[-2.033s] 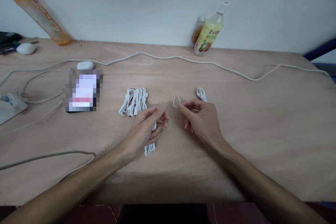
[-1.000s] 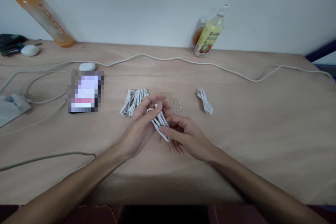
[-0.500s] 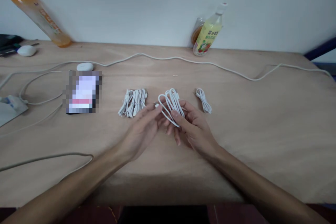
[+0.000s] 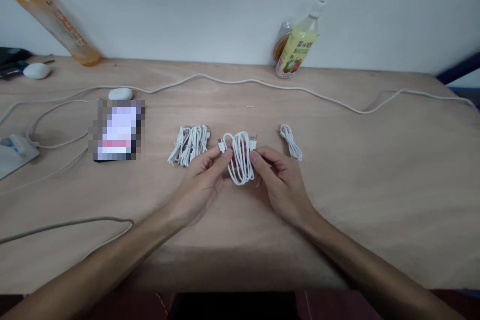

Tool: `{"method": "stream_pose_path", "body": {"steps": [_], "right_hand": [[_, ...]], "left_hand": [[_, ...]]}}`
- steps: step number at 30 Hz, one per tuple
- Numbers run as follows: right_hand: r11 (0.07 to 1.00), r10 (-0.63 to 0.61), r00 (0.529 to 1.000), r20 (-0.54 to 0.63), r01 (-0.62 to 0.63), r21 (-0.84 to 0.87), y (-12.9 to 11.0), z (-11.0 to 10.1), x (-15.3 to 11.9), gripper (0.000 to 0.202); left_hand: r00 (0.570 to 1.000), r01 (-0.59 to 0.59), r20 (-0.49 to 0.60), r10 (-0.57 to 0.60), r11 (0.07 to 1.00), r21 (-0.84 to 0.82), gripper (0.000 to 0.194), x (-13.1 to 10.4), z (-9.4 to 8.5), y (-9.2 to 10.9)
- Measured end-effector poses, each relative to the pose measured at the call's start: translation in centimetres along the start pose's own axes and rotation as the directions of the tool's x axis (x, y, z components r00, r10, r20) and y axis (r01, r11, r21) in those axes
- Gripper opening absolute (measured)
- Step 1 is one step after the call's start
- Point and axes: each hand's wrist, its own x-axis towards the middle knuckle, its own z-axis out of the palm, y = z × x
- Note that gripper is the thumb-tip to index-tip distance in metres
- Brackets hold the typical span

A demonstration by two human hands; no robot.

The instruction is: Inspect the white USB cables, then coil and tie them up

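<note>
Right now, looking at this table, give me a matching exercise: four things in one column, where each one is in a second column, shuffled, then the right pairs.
Things:
1. coiled white cable
2. pile of cable bundles
3. single small bundle
4. yellow drink bottle

Places:
A. upright at the wall, far side of the table
B. on the table, just beyond the right hand
C. pinched between both hands
D. on the table, beyond the left hand

Pairs: 1-C, 2-D, 3-B, 4-A
</note>
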Motion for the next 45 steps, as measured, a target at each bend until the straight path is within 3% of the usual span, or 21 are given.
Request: {"method": "stream_pose_path", "body": {"steps": [7,12,19,29,38,45], "right_hand": [[0.993,0.105,0.992,-0.063,-0.101,0.064,0.5,-0.2,0.3,0.026],[0.990,0.130,0.986,-0.103,-0.122,0.074,0.6,-0.2,0.4,0.024],[0.976,0.184,0.982,-0.044,-0.177,0.124,0.5,-0.5,0.6,0.027],[0.971,0.197,0.980,0.000,-0.195,0.142,0.8,-0.7,0.5,0.029],[0.952,0.171,0.985,-0.009,-0.163,0.260,1.1,-0.6,0.7,0.049],[0.950,0.144,0.989,0.019,-0.144,0.277,1.0,-0.6,0.6,0.040]], "left_hand": [[0.996,0.053,-0.066,-0.054,0.999,-0.013,0.021,0.0,-0.1,0.1],[0.997,0.052,-0.049,-0.052,0.999,0.002,0.030,0.0,-0.2,0.2],[0.999,0.006,-0.041,-0.003,0.998,0.070,0.037,0.1,-0.6,-0.2],[0.997,-0.021,-0.068,0.026,0.996,0.083,0.029,0.1,-0.7,-0.2],[0.993,-0.031,-0.115,0.038,0.997,0.065,0.021,0.3,-0.7,-0.3],[0.993,-0.015,-0.120,0.022,0.998,0.055,0.021,0.1,-0.5,0.0]]}}
